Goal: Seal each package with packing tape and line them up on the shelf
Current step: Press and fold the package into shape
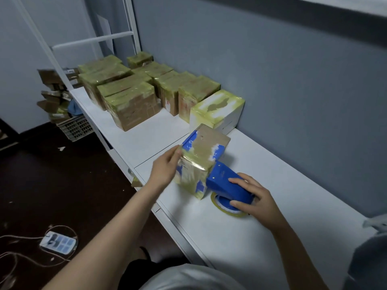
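A blue and white package [199, 162] wrapped in yellowish tape stands tilted on the white shelf [261, 206]. My left hand [167, 166] holds its left edge with thumb and fingers. My right hand [254, 197] grips a blue tape dispenser [226, 185], whose front end touches the package's right side. The tape roll [228, 208] lies flat on the shelf under the dispenser. Several taped packages [134, 105] stand in rows farther back on the shelf, the nearest a white one [217, 109].
A grey wall [272, 80] runs along the shelf's right side. A white metal frame [92, 40] rises at the far end. On the dark floor at left lie a power strip [57, 241] with cables, and a crate [75, 126] stands there with cardboard stacked on it.
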